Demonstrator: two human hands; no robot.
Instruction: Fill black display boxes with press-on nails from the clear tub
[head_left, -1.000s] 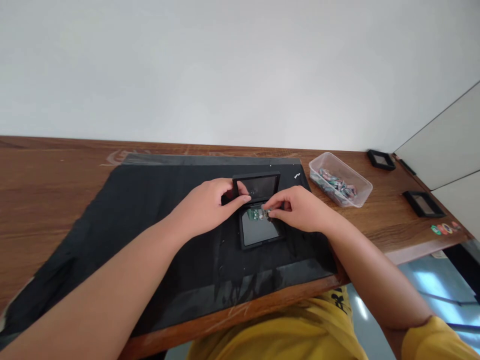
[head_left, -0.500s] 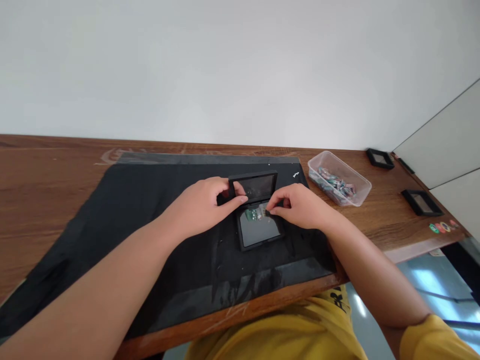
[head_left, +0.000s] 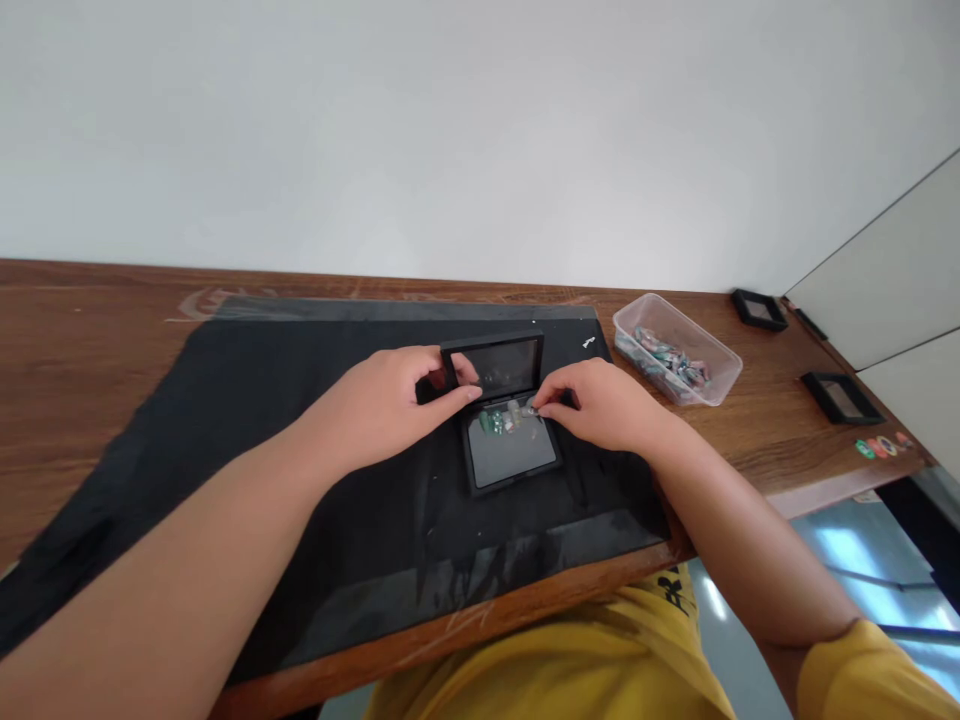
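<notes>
A hinged black display case (head_left: 516, 462) lies unfolded on the black mat, its clear-windowed lid (head_left: 499, 368) tilted up. My left hand (head_left: 386, 405) grips the lid's left side, thumb in front and fingers behind. Along the upper part of the grey inner panel sits a row of small green and clear pieces (head_left: 493, 422), too small to name. At the right end of that row, my right hand (head_left: 600, 402) pinches with thumb and forefinger; a small shiny piece shows at the fingertips.
A clear plastic tub (head_left: 724, 385) of small wrapped pieces stands right of the black mat (head_left: 360, 530). Further right on the wooden table are two black frames (head_left: 759, 310) and several coloured round pieces (head_left: 885, 446). A white scrap (head_left: 589, 343) lies near the mat's back edge.
The whole view has shifted slightly. My right fingertips remain at the row's right end, where a dark spot by them no longer shows. My left hand still holds the lid.
</notes>
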